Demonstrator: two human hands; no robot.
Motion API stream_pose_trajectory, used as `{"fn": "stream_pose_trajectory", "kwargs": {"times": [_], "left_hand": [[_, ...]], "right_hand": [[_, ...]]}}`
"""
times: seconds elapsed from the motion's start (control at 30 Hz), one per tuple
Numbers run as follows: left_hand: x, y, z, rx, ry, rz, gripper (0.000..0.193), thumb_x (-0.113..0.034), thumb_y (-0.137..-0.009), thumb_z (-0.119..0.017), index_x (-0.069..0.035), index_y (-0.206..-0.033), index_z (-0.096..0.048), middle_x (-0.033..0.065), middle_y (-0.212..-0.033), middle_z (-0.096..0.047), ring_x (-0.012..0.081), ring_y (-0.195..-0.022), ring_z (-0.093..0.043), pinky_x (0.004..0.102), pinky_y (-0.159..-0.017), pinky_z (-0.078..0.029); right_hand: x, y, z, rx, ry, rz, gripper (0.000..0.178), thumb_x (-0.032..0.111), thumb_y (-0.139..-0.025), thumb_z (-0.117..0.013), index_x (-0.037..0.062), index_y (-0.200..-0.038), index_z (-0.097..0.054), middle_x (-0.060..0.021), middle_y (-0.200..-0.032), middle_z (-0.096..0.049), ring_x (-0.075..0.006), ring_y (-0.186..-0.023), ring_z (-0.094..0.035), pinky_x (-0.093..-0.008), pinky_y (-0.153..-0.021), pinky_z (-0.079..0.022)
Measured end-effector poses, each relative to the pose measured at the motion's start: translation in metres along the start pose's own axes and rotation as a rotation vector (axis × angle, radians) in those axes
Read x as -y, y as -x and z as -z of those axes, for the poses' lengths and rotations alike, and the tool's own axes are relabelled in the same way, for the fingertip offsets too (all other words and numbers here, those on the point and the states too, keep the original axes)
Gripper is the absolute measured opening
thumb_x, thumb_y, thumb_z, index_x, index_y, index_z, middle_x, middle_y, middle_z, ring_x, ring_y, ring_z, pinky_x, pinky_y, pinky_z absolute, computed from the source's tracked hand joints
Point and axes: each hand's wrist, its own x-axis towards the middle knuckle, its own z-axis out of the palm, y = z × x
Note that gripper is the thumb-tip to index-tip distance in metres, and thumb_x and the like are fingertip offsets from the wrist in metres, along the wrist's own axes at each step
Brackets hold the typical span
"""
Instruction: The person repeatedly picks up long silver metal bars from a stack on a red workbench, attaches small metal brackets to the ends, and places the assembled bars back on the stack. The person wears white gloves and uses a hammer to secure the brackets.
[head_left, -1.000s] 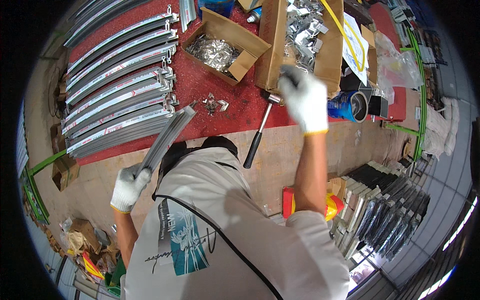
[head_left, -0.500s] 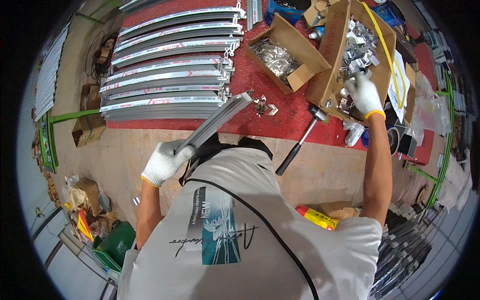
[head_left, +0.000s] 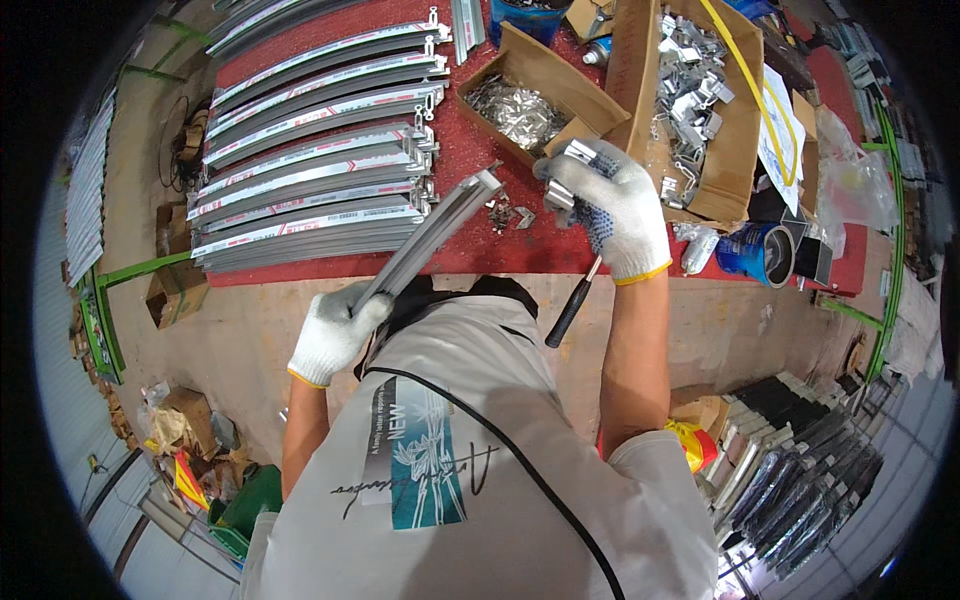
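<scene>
My left hand (head_left: 338,335), in a white glove, is closed around grey metal profile bars (head_left: 428,240), which slant up and away toward the red tabletop. Between the gloved fingers of my right hand (head_left: 622,210) are shiny metal brackets (head_left: 562,192), close to the bars' far end but apart from it. Below that hand a mallet's black handle (head_left: 570,312) sticks out over the table edge; its head is hidden. Small metal pieces (head_left: 510,213) lie loose beside the bars' end. Beyond my right hand stands a cardboard box (head_left: 735,185) of metal brackets.
Long profiles with printed film (head_left: 310,170) lie in rows on the red tabletop (head_left: 455,262) at left. A smaller carton (head_left: 590,95) holds many little metal clips. At right are a blue can (head_left: 745,255), a yellow strap (head_left: 745,50) and clear plastic (head_left: 850,180).
My right hand has come out of the bracket box and moved left toward the bars, carrying metal brackets. My left hand keeps its hold on the bars. The view has shifted slightly.
</scene>
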Motion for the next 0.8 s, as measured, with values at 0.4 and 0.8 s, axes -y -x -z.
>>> {"fn": "stream_pose_trajectory", "kwargs": {"times": [0.4,0.8], "left_hand": [[-0.011,0.004,-0.002,-0.022,-0.006,-0.024,0.055,-0.049,-0.103,-0.077,-0.002,-0.13,-0.08,0.0235,-0.095,-0.08,0.0285,-0.082,-0.077,0.0419,-0.083,-0.061],[-0.017,0.004,0.001,-0.023,-0.058,-0.019,0.053,-0.048,-0.103,-0.076,-0.002,-0.129,-0.081,0.0239,-0.092,-0.079,0.0328,-0.08,-0.078,0.0424,-0.08,-0.061]], "right_hand": [[-0.043,-0.011,-0.041,-0.29,0.411,0.431,0.033,0.017,-0.103,-0.078,-0.0046,-0.129,-0.078,-0.0141,-0.108,-0.084,-0.0167,-0.095,-0.078,-0.0329,-0.09,-0.061],[-0.058,-0.012,-0.051,-0.345,0.86,0.618,0.033,0.021,-0.099,-0.082,-0.0001,-0.125,-0.081,-0.0215,-0.101,-0.083,-0.0306,-0.092,-0.083,-0.0385,-0.084,-0.063]]}}
